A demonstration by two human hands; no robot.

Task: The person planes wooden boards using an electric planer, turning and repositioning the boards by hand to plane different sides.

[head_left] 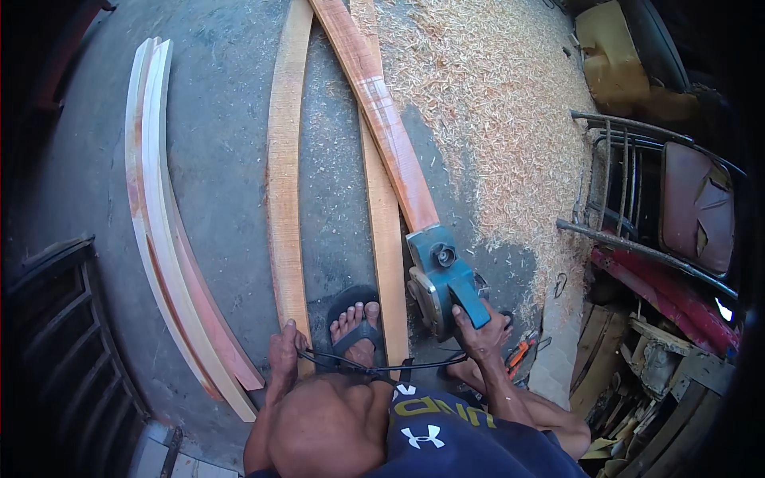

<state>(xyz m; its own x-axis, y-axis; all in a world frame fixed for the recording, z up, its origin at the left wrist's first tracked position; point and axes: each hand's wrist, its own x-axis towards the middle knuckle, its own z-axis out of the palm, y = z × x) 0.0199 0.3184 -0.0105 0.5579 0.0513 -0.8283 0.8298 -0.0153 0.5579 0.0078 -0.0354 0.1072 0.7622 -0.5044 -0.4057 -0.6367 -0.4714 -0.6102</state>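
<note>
My right hand (482, 331) grips the rear handle of a teal and grey electric planer (430, 271), which rests over the lower end of a reddish plank (382, 127). That plank lies slanted across a lighter plank (382, 271). My left hand (285, 346) is closed around a black power cord (335, 356) beside the lower end of another plank (283, 199). The cord runs across my foot and the planks toward the planer. My sandalled foot (355, 327) stands between the two lighter planks.
Several boards (163, 223) lie stacked at the left, near a dark slatted frame (80, 319). Wood shavings (494, 95) cover the upper right floor. A metal chair (693, 207) with a torn seat, wood scraps (661, 366) and orange-handled tools (522, 350) line the right.
</note>
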